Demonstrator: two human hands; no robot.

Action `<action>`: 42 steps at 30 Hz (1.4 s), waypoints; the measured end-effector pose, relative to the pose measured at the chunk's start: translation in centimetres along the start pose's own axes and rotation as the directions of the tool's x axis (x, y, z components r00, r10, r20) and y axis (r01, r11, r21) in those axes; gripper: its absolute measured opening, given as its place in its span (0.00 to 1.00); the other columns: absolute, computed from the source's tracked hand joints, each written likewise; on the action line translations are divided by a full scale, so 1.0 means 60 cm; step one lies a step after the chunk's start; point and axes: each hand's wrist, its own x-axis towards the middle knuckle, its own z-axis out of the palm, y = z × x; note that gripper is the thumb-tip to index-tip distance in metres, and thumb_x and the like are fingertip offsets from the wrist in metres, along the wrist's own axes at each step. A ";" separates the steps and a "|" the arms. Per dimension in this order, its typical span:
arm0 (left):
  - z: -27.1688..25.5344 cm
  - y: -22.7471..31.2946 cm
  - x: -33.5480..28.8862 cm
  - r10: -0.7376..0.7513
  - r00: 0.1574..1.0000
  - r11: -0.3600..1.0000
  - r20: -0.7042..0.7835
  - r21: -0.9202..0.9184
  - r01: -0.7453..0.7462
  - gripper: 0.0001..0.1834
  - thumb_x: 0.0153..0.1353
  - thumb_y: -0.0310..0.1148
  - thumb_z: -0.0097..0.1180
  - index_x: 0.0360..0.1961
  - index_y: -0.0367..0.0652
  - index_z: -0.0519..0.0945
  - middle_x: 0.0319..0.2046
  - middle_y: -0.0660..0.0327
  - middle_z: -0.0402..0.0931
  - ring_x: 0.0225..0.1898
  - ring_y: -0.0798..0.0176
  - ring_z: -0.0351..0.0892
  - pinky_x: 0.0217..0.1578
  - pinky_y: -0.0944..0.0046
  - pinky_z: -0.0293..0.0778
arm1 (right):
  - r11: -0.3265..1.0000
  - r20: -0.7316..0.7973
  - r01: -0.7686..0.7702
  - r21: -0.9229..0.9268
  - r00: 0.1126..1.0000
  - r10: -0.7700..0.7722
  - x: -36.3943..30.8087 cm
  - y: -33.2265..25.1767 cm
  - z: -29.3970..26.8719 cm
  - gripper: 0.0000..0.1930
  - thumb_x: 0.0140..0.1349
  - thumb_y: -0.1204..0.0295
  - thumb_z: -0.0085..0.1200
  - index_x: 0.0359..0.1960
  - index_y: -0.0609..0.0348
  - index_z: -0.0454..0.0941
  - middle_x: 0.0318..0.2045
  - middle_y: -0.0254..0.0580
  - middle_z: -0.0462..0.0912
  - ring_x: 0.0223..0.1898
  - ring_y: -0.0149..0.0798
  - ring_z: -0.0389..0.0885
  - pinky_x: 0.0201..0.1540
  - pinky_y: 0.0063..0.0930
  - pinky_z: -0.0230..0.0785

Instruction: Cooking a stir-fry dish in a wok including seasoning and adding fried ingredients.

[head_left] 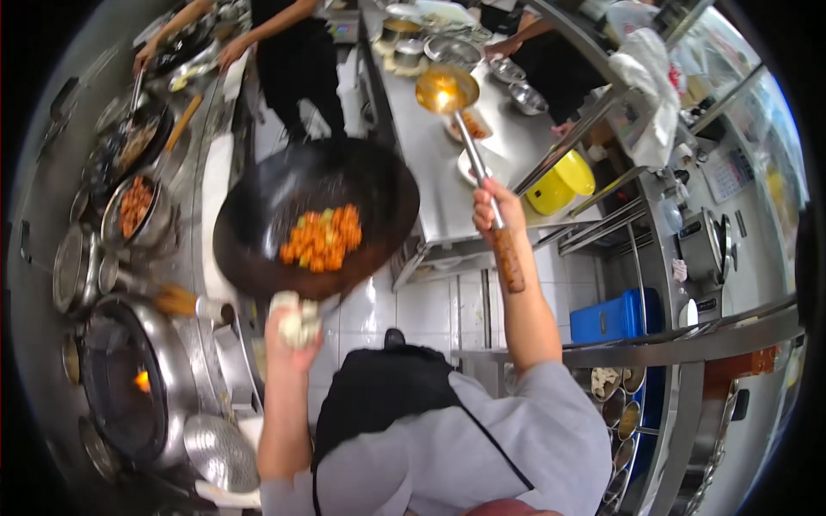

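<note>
My left hand is closed round the near edge of a large black wok, with a folded pale cloth in the grip. Orange-red diced food with a few pale green bits lies in the bottom of the wok, which is held up off the stove. In my right hand is a long-handled ladle. Its brown handle end runs back along my forearm, and its shiny round bowl points away from me, over the steel table. The bowl looks golden inside; I cannot tell whether it holds liquid.
On the left, a burner shows a flame. Beside it are a perforated strainer and a pot of reddish chunks. White dishes stand on the table. A co-worker stands ahead at the stove, another person across the table.
</note>
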 end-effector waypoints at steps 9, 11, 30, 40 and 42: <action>0.041 -0.063 0.004 0.095 0.978 0.962 -0.184 0.270 -0.043 0.15 0.45 0.28 0.52 0.38 0.50 0.73 0.32 0.60 0.76 0.24 0.57 0.77 0.14 0.58 0.71 | 0.799 -0.105 0.056 -0.598 0.983 -0.148 -0.151 0.034 0.094 0.18 0.61 0.73 0.50 0.53 0.64 0.69 0.14 0.32 0.70 0.06 0.24 0.64 0.07 0.17 0.54; 0.025 -0.065 -0.008 0.102 0.956 0.986 -0.275 0.156 -0.060 0.13 0.46 0.31 0.52 0.37 0.49 0.73 0.29 0.61 0.76 0.23 0.59 0.77 0.13 0.59 0.71 | 0.760 -0.121 -0.004 -0.649 0.988 -0.099 -0.176 0.041 0.129 0.21 0.60 0.73 0.51 0.56 0.64 0.67 0.15 0.32 0.70 0.07 0.24 0.64 0.07 0.17 0.54; 0.011 -0.027 0.019 0.485 0.823 0.635 -0.296 0.766 -0.099 0.14 0.42 0.21 0.55 0.34 0.37 0.72 0.25 0.59 0.74 0.25 0.65 0.76 0.24 0.63 0.74 | 0.712 -0.125 -0.416 -0.565 0.897 0.424 -0.054 0.215 0.186 0.08 0.61 0.71 0.51 0.39 0.60 0.70 0.15 0.29 0.70 0.09 0.24 0.64 0.10 0.19 0.55; -0.018 0.004 -0.055 0.066 0.880 0.939 -0.471 0.329 0.105 0.07 0.49 0.33 0.56 0.30 0.49 0.74 0.21 0.65 0.74 0.20 0.66 0.74 0.14 0.63 0.67 | 0.735 0.094 -0.648 -0.197 0.734 0.672 -0.127 0.255 0.110 0.09 0.66 0.70 0.45 0.45 0.58 0.68 0.16 0.31 0.68 0.07 0.24 0.64 0.07 0.19 0.55; -0.010 0.003 -0.064 0.058 0.888 0.946 -0.455 0.309 0.096 0.06 0.49 0.33 0.56 0.30 0.49 0.74 0.21 0.64 0.75 0.20 0.66 0.74 0.14 0.63 0.67 | 0.770 0.068 -0.596 -0.228 0.779 0.624 -0.141 0.236 0.107 0.12 0.65 0.72 0.46 0.49 0.60 0.68 0.16 0.35 0.70 0.06 0.26 0.66 0.06 0.19 0.56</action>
